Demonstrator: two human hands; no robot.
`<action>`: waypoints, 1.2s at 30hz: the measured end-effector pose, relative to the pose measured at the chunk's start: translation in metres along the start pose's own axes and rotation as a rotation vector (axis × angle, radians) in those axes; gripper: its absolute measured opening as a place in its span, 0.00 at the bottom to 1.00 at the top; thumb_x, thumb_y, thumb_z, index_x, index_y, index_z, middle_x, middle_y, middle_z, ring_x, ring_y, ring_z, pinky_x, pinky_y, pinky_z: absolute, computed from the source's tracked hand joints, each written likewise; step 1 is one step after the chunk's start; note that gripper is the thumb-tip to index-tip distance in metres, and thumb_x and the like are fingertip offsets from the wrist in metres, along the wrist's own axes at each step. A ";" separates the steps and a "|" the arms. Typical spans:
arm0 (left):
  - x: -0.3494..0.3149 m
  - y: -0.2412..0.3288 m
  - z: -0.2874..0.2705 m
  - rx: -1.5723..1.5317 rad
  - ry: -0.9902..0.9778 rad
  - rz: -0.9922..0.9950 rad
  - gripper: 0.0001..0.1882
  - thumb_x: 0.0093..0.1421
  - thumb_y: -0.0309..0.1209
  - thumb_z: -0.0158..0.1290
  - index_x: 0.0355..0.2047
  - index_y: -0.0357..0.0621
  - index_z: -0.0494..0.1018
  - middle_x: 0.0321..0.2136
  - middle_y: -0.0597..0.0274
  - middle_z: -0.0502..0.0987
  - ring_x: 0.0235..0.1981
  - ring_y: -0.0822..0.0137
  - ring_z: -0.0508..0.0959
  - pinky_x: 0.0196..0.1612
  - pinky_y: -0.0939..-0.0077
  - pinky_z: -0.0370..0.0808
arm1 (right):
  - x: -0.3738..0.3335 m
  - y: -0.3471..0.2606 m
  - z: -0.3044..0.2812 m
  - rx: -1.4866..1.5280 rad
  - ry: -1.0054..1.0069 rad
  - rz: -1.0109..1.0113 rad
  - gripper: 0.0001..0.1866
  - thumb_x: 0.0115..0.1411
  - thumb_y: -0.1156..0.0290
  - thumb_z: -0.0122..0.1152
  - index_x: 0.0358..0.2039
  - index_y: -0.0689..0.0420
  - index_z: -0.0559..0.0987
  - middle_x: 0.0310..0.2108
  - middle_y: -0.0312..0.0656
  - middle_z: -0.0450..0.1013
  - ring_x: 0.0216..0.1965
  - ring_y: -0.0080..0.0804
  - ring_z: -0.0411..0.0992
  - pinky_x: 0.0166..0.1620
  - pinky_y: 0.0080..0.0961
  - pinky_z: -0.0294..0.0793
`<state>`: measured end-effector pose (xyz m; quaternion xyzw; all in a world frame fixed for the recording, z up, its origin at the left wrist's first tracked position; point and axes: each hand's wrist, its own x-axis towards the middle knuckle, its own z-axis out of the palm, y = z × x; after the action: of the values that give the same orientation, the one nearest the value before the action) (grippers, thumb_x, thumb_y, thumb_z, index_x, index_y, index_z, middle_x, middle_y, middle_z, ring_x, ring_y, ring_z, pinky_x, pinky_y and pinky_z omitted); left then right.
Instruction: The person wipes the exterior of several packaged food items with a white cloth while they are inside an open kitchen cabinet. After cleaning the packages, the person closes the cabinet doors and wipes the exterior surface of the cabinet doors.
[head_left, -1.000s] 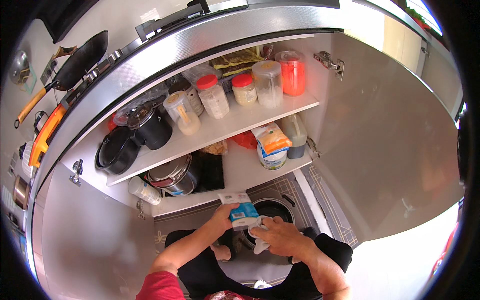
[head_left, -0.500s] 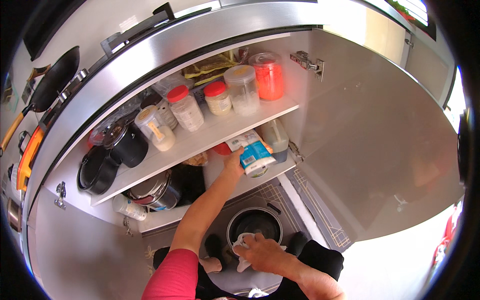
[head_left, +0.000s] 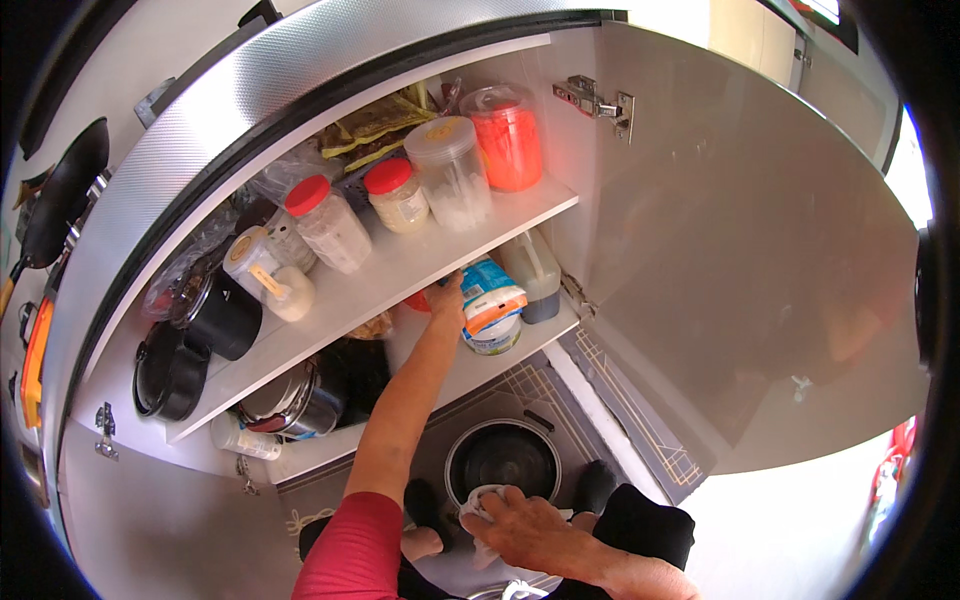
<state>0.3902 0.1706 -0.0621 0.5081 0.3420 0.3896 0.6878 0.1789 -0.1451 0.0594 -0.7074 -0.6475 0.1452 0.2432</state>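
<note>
My left arm reaches into the lower shelf of the open cupboard. There my left hand [head_left: 446, 295] grips the left edge of a blue, white and orange plastic packet [head_left: 490, 296], its fingertips partly hidden behind it. Under the packet stands a round tub [head_left: 494, 338] with a pale label. A bottle of cloudy liquid [head_left: 533, 275] is close on the packet's right. Down between my feet, a dark round pan [head_left: 503, 462] rests on the patterned mat. My right hand [head_left: 528, 527] is closed on a crumpled white cloth [head_left: 483, 530] at the pan's near rim.
Above, the shelf board [head_left: 400, 285] holds jars with red lids [head_left: 330, 225], a tall clear container [head_left: 450, 175], a red container [head_left: 507, 140] and black pots [head_left: 222, 312]. A metal pot [head_left: 290, 395] stands lower left. The right cupboard door [head_left: 750, 250] hangs wide open.
My left hand has carried the packet deeper into the lower shelf, up and slightly left, over the tub. The right hand stays by the pan with the cloth. The view has shifted a little.
</note>
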 end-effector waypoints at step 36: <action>-0.077 0.024 -0.007 1.615 -0.561 0.925 0.32 0.59 0.28 0.49 0.63 0.61 0.53 0.64 0.55 0.50 0.65 0.48 0.50 0.59 0.34 0.55 | -0.001 -0.004 0.010 0.016 0.148 0.008 0.09 0.49 0.72 0.57 0.31 0.61 0.78 0.33 0.47 0.68 0.37 0.42 0.69 0.27 0.31 0.76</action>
<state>0.3443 0.1099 -0.0345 0.9857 0.0964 0.1341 -0.0326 0.1700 -0.1446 0.0529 -0.7168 -0.6238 0.0986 0.2956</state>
